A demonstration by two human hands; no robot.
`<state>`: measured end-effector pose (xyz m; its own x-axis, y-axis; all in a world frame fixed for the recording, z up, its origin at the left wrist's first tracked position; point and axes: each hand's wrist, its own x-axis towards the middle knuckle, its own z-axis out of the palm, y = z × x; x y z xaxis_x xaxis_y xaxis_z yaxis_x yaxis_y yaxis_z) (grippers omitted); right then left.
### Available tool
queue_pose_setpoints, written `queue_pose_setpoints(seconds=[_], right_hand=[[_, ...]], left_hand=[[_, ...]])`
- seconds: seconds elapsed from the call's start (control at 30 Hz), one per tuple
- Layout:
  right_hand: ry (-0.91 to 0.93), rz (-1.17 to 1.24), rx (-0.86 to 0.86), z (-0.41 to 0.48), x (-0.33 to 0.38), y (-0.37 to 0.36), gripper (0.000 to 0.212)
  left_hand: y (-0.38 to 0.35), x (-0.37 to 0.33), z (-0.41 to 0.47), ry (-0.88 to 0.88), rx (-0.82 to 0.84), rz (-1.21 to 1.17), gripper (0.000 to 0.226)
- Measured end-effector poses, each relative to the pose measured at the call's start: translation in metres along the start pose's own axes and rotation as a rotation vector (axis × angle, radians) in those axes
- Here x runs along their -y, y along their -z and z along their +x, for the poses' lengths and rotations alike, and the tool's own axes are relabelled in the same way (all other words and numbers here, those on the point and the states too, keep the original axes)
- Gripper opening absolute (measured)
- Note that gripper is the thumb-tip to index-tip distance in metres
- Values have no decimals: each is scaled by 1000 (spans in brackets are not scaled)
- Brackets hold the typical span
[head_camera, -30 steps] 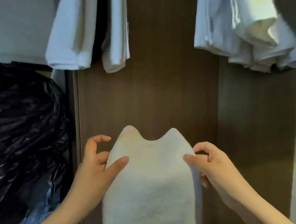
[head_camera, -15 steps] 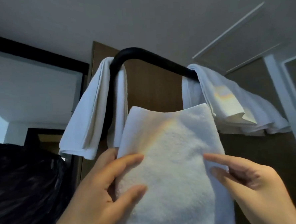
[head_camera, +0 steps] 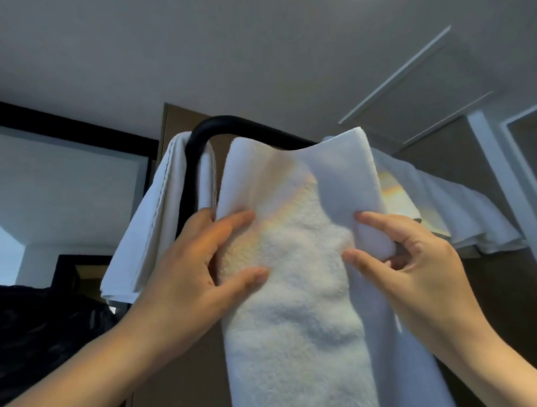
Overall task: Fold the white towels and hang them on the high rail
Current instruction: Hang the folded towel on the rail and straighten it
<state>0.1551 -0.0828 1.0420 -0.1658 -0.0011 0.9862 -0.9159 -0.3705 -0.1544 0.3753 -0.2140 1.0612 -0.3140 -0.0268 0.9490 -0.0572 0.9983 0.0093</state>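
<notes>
A folded white towel [head_camera: 294, 283] is held up in front of me, its top edge level with the black high rail [head_camera: 224, 124]. My left hand [head_camera: 199, 270] grips its left edge, thumb and fingers pinching the cloth. My right hand [head_camera: 405, 258] pinches the right edge, bunching it between thumb and forefinger. The towel's top hides the middle of the rail; whether it rests over the rail I cannot tell. Another white towel [head_camera: 155, 226] hangs over the rail's left bend. More white towels [head_camera: 450, 211] drape over the rail to the right.
A brown wooden panel [head_camera: 180, 120] stands behind the rail. A black plastic bag [head_camera: 32, 328] bulges at the lower left. The ceiling [head_camera: 251, 47] is close above, and a white door frame [head_camera: 508, 188] runs down the right side.
Both hands have raised the towel from waist height to the rail. Its top edge now reaches the rail between the hung towels, and my view has tilted upward.
</notes>
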Motion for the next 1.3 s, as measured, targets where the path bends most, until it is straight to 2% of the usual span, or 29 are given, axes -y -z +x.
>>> queue_pose_setpoints(seconds=[0.13, 0.23, 0.37, 0.57, 0.8, 0.93, 1.13, 1.3], right_hand=[[45, -14, 46, 3, -1, 1, 62], [90, -73, 91, 4, -1, 2, 69], [140, -212, 154, 6, 5, -2, 83], [238, -356, 113, 25, 10, -10, 83], [273, -251, 28, 86, 8, -17, 73], [256, -196, 5, 128, 11, -24, 88], [156, -183, 87, 167, -4, -40, 102], [84, -140, 193, 183, -21, -59, 103]], left_hand=[[3, -2, 3, -12, 34, 71, 93], [6, -3, 3, -33, 70, 160, 106], [8, -3, 9, -51, 65, 243, 106], [17, -7, 36, -106, -5, 322, 107], [37, -22, 102, -120, -37, 478, 107], [47, -26, 142, -91, -49, 556, 107], [50, -19, 176, -59, -24, 697, 106], [42, -13, 194, 8, -36, 821, 104]])
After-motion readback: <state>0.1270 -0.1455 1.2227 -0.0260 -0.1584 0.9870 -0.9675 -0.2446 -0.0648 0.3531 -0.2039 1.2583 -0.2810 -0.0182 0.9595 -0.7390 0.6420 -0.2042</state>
